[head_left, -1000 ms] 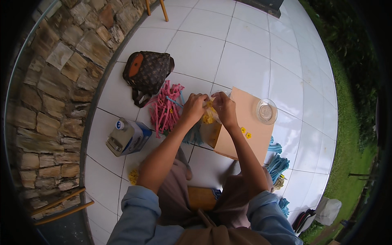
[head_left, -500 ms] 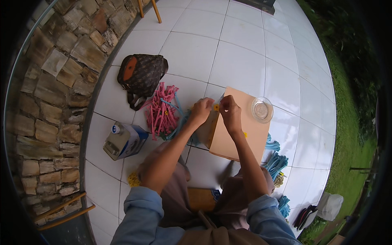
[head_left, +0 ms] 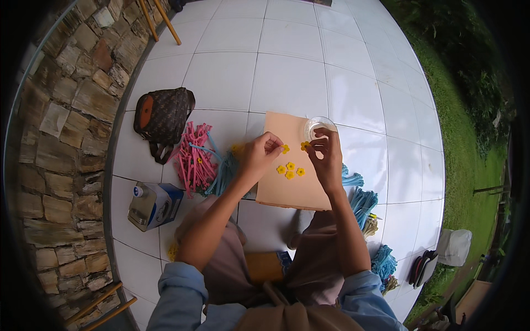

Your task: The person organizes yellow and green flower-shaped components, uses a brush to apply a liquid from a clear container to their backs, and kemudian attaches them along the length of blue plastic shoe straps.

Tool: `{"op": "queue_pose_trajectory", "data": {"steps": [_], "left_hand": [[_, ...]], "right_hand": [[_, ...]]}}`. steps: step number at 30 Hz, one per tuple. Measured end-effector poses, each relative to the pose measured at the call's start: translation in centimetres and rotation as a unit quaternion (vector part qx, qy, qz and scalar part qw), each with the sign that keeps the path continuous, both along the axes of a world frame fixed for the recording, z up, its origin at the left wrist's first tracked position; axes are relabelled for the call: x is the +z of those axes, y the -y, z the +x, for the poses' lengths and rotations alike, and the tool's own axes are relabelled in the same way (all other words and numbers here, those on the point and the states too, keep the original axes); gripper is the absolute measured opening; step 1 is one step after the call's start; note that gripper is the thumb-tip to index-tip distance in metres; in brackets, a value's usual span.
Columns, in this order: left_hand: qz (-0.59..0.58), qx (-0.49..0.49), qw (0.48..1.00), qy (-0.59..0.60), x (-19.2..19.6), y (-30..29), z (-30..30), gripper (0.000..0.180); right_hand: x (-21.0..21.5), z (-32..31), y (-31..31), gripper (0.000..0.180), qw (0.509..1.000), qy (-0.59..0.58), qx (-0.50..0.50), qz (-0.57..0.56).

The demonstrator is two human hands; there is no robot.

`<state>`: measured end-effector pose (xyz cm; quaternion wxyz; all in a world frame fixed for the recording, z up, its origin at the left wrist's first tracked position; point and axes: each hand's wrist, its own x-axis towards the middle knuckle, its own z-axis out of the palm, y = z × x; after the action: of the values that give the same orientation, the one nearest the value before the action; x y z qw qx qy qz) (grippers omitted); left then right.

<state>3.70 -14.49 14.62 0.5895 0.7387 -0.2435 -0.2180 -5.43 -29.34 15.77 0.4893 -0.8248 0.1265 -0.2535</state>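
Holding one yellow flower (head_left: pixel 285 149) in our left hand (head_left: pixel 266 150) and a second flower (head_left: pixel 305 146) in our right hand (head_left: pixel 327 153), we pinch each between fingertips above the tan board (head_left: pixel 276 191). Half a second ago one bloom showed between our hands and another peeped past our right forearm; now four loose flowers (head_left: pixel 290 166) lie clustered in plain view, suggesting the pieces are being handled singly. Our right hand covers part of the clear dish (head_left: pixel 311 124), whose contents we cannot make out; a yellow heap (head_left: pixel 237 149) by our left wrist is mostly hidden.
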Motion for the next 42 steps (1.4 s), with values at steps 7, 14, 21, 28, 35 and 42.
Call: {"op": "queue_pose_trajectory", "data": {"steps": [7, 14, 21, 28, 35, 42], "left_hand": [[0.203, -0.076, 0.96, 0.178, -5.7, 3.1, 0.0, 0.015], [0.215, -0.086, 0.96, 0.159, -8.0, 4.2, 0.6, 0.013], [0.275, -0.066, 0.908, 0.309, -8.4, 5.4, 0.2, 0.01], [0.097, -0.14, 0.985, 0.029, -5.5, 7.9, 1.1, 0.018], [0.096, -0.031, 0.994, 0.035, -5.4, 8.3, 2.2, 0.011], [0.061, 0.014, 0.998, 0.018, -6.9, 8.5, 3.5, 0.01]], "right_hand": [[-7.5, -1.0, 2.4, 0.028, 0.98, -0.141, 0.104, -0.098], [-9.2, -1.3, 2.2, 0.024, 0.985, -0.118, 0.096, -0.08], [-9.5, -0.5, 2.5, 0.023, 0.988, -0.09, 0.094, -0.08], [-8.0, 0.0, 4.2, 0.027, 0.998, -0.037, -0.002, 0.053], [-6.8, 0.5, 6.9, 0.035, 0.979, -0.128, -0.048, -0.151], [-7.9, 0.1, 7.8, 0.036, 0.913, -0.183, -0.073, -0.357]]}}
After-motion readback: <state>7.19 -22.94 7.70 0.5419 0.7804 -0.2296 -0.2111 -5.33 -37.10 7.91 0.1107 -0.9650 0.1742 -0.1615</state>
